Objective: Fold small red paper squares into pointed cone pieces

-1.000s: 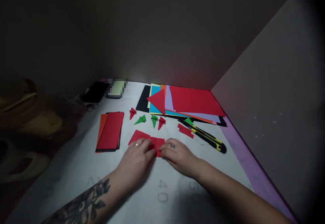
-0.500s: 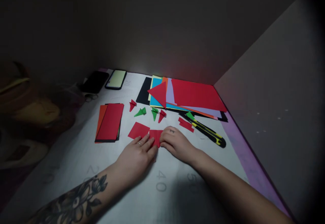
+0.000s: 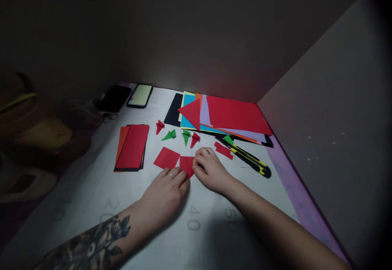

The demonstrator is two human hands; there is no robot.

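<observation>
Between my two hands lies a small red paper square [image 3: 186, 163] with a crease near its right side. My left hand [image 3: 168, 186], with a ring on one finger, has curled fingers gripping the paper's lower edge. My right hand [image 3: 210, 168] pinches its right edge, the fingertips partly hidden. Just left of it, a second red square [image 3: 167, 157] lies flat, close to my left fingertips. Beyond my hands stand small folded pieces, two red [image 3: 195, 140] and two green [image 3: 185, 137].
A yellow-and-black utility knife [image 3: 249, 159] lies at right beside red paper scraps [image 3: 223, 150]. Coloured sheets [image 3: 239, 114] are stacked at the back, with a red triangle [image 3: 191, 114] on them. Cut paper strips [image 3: 132, 147] lie left. A phone [image 3: 141, 95] and scissors [image 3: 110, 117] are behind.
My left fingers have drawn back from lying across the red square to its lower edge and curled. My right hand has shifted slightly, still at the right edge.
</observation>
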